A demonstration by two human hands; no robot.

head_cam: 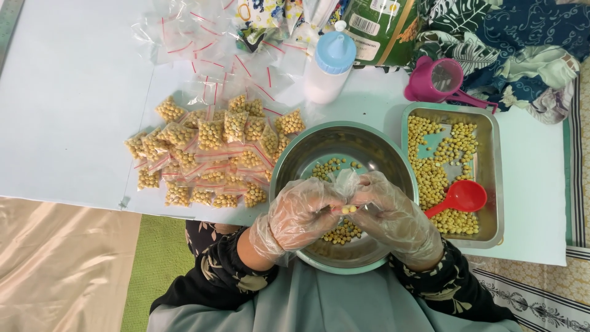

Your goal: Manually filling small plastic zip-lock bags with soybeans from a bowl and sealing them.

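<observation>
On the pale blue table (74,92), over the steel bowl (295,157) at 6 o'clock, gloved left hand (301,212) and right hand (393,215) pinch a flimsy, slippery little bag of soybeans (348,208), best gripped at its mouth.

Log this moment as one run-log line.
left hand: gloved, pinching small clear bag | right hand: gloved, same bag | under hands: steel bowl with soybeans | left: filled bags | right: tray, red scoop

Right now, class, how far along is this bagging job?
Done: a pile of filled bags lies left of the bowl. In hand: the left hand and right hand hold a small bag over it. Left: beans in the tray, empty bags behind.
</observation>
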